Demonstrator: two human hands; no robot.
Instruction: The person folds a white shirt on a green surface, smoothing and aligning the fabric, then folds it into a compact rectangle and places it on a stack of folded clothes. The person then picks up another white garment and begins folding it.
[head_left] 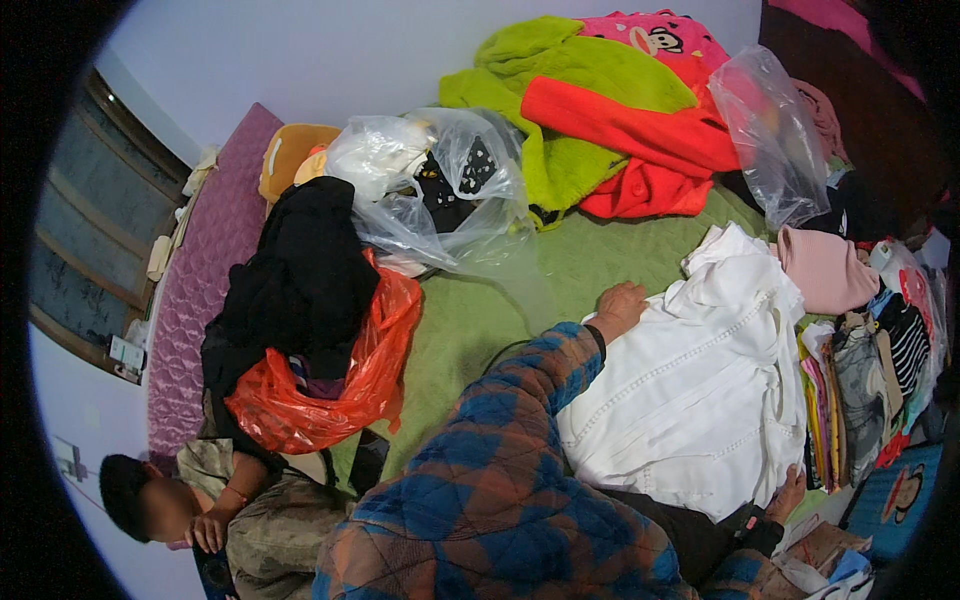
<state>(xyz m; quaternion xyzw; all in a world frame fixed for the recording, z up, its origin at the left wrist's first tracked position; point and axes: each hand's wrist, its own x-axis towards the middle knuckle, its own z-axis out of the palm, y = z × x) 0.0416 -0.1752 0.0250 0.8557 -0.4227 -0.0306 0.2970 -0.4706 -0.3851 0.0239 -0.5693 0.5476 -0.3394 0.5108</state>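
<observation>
A white shirt (pixel 690 370) with rows of openwork trim lies spread over the bed in front of me, its fabric creased. At its upper left edge is my left hand (pixel 620 308), the fingers curled in on the cloth. My right hand (pixel 786 494) grips the lower right edge, partly hidden by the fabric. Beside the shirt on the right stands a row of folded clothes (pixel 855 375), with a folded pink garment (pixel 822 270) above it.
Green bedding (pixel 460 330) stretches leftward to a red plastic bag (pixel 330 405), black clothing (pixel 290 280) and a clear plastic bag (pixel 450 220). Lime-green (pixel 590 75) and red garments (pixel 640 130) are heaped at the back. Another person (pixel 215 495) sits at lower left near a dark phone (pixel 369 462).
</observation>
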